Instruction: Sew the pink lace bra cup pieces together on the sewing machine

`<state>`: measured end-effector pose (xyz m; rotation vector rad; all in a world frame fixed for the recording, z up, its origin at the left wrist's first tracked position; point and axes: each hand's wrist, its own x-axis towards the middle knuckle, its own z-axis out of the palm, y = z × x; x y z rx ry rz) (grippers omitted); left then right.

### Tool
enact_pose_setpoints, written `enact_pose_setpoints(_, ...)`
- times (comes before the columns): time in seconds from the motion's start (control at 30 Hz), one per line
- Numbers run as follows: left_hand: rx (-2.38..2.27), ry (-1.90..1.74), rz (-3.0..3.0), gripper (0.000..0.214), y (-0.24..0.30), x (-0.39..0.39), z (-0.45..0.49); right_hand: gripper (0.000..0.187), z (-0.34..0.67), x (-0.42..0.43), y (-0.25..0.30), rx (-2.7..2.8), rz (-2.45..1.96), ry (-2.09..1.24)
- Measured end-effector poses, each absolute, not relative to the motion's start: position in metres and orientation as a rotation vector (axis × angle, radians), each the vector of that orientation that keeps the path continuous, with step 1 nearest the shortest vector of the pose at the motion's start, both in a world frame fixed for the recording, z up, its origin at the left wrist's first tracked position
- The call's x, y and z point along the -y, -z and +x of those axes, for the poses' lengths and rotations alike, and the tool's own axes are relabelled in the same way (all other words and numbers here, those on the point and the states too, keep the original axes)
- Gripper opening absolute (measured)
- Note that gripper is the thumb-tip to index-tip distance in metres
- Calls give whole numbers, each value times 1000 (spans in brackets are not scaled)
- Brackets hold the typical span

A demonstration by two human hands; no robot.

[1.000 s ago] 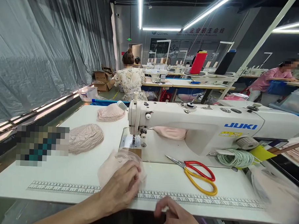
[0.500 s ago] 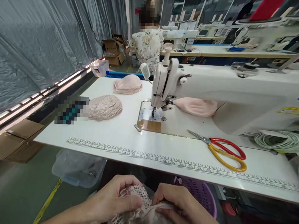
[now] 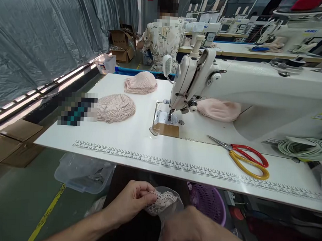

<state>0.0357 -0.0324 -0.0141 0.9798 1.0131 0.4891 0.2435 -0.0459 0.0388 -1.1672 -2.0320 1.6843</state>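
A lace piece [image 3: 164, 200] is held in front of the near edge of the desk [image 3: 114, 136], below the level of its top. Its edge is gripped by the left hand [image 3: 130, 202]: the thumb and forefinger are closed on it with almost no gap, and the other fingers [image 3: 144, 186] are curled in behind. A sheer cloth [image 3: 177, 206] is seen along the lace, running down toward the right hand [image 3: 192, 228]. The right hand is blurred and its fingers are hidden by its own back; how far they are open, and whether the cloth is gripped, cannot be told.

A ruler scale [image 3: 159, 162] is printed along the near edge of the desk. Scissors [image 3: 230, 147] with one red and one yellow handle are laid to the right, blades pointed left. A sewing machine [image 3: 245, 76] is mounted behind them, and a pink cloth [image 3: 220, 110] is placed under its arm. Two piles, one beige [image 3: 116, 108] and one pink [image 3: 141, 82], are stacked at left. A purple basket [image 3: 221, 206] is noted below the desk.
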Motion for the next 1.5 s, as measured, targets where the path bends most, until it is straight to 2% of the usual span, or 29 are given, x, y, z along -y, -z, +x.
enact_pose_setpoints(0.13, -965, -424, 982, 36, -3, 33, 36, 6, 233, 30, -13, 2023, -1334, -1559)
enact_pose_setpoints(0.43, -911, -374, 891, 32, -6, 30, 26, 11, 227, 25, -7, 2129, -1356, -1561)
enact_pose_setpoints(0.7, -908, -405, 868, 26, -7, 31, 27, 8, 225, 22, -6, 2233, -1437, -1412)
enact_pose_setpoints(0.87, -860, -401, 862, 20, -10, 30, 29, 13, 222, 23, -6, 2279, -1458, -1319)
enact_pose_setpoints(1.13, -976, -476, 947, 37, 9, 32, 35, 15, 228, 20, -7, 2280, -1433, -1309)
enact_pose_setpoints(1.23, -968, -439, 907, 40, 6, 30, 31, 8, 232, 17, -6, 2189, -1388, -1452)
enact_pose_setpoints(1.33, -946, -399, 886, 41, 0, 28, 29, 14, 234, 15, -4, 2093, -1383, -1535)
enact_pose_setpoints(1.5, -928, -391, 886, 40, -6, 29, 29, 12, 233, 16, -1, 2068, -1387, -1556)
